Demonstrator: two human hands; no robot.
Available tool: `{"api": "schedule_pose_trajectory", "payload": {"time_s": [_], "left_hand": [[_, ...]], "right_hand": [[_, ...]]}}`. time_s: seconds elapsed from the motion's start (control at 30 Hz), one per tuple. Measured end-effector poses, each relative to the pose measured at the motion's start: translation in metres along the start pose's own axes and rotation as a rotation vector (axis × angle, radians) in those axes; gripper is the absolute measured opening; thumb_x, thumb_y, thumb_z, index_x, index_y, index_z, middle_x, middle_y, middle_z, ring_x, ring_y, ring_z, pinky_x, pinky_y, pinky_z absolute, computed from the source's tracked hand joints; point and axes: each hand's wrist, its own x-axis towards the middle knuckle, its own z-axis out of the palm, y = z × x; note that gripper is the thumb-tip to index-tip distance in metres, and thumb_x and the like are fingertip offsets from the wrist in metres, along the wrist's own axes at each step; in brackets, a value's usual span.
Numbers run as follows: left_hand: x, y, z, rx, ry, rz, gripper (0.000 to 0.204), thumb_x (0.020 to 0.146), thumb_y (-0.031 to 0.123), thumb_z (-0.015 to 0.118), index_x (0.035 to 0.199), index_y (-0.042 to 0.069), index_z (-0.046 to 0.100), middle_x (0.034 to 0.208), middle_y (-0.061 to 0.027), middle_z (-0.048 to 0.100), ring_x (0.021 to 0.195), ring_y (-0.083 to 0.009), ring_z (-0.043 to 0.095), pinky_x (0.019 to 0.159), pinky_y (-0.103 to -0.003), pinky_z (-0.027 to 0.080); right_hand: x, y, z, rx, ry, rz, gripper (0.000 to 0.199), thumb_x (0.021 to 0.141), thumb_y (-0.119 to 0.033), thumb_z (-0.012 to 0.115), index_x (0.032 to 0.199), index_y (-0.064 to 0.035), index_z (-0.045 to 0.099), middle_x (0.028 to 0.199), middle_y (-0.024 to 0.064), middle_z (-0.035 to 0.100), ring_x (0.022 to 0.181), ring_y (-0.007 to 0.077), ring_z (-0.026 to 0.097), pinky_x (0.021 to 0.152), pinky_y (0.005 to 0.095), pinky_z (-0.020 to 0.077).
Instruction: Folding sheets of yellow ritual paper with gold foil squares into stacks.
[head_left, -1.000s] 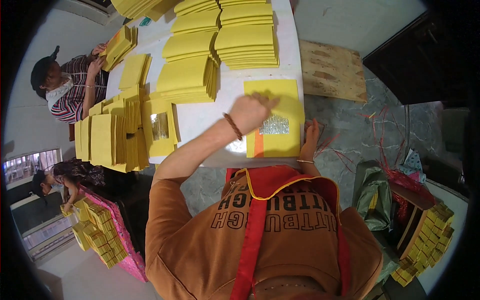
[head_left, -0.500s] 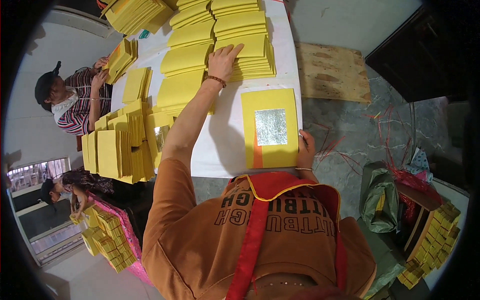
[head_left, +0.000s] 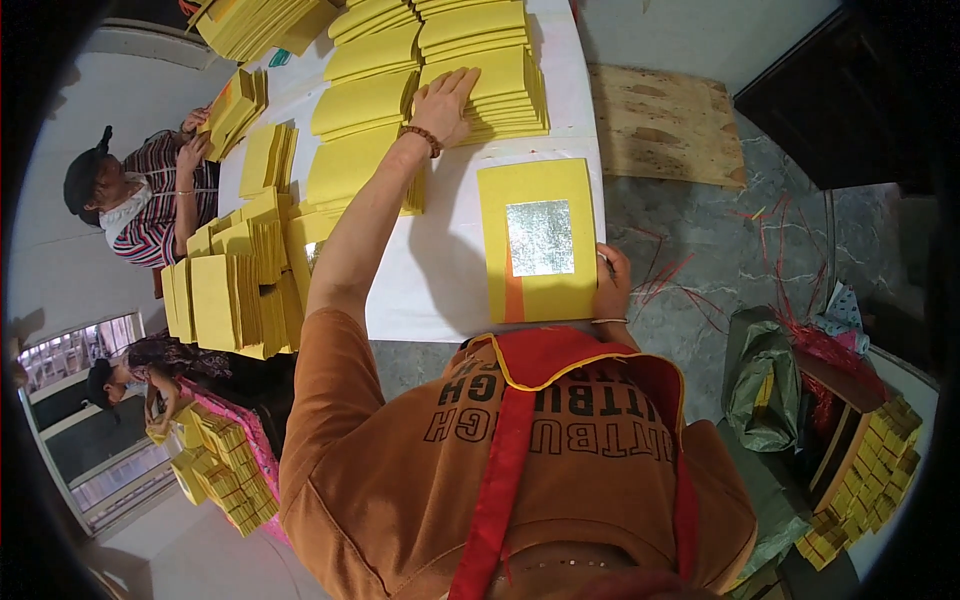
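Observation:
My left hand (head_left: 445, 105) reaches to the far side of the table, its fingers stretched out over the left end of a folded stack of yellow paper (head_left: 510, 85). A beaded bracelet is on that wrist. In front of me lies a flat pile of yellow paper (head_left: 572, 185). Its top sheet bears a silver foil square (head_left: 540, 238) and an orange strip (head_left: 514, 300). My right hand (head_left: 612, 285) is at the pile's right edge, fingers bent together against it; the thumb is hard to make out.
More folded yellow stacks (head_left: 365, 105) run along the white-covered table (head_left: 415, 310). Upright yellow bundles (head_left: 225, 300) crowd its left side, near a person (head_left: 165, 200) holding papers. Another person (head_left: 150, 375) handles yellow bundles. A wooden board (head_left: 665, 125) and red strings (head_left: 665, 280) lie on the right floor.
The view has shifted a little, so the table and papers sit higher in the picture. My left hand keeps to the same stack, and my right hand stays at the paper pile's edge.

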Motion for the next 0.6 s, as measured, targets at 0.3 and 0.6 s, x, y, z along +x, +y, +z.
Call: {"api": "schedule_pose_trajectory", "payload": {"time_s": [0.3,0.6], "left_hand": [[-0.007,0.007,0.0,0.035,0.165,0.016,0.071,0.077,0.047,0.058,0.136,0.021,0.028,0.134,-0.0135,0.036,0.121,-0.0324,0.035,0.097,-0.049,0.026],[-0.005,0.005,0.004,0.058,0.189,0.088,0.062,0.081,0.05,0.052,0.133,0.022,0.034,0.131,-0.0116,0.041,0.117,-0.0297,0.04,0.093,-0.046,0.03]], "right_hand": [[-0.001,0.003,0.002,0.067,0.021,-0.019,0.017,0.081,-0.007,0.054,0.097,-0.0053,0.06,0.107,0.0104,0.052,0.102,0.0231,0.05,0.089,0.0308,0.0382],[0.0,-0.004,0.0,0.025,0.029,-0.014,0.017,0.081,-0.008,0.053,0.096,-0.0072,0.061,0.108,0.011,0.052,0.102,0.0241,0.05,0.088,0.0316,0.0386]]}}
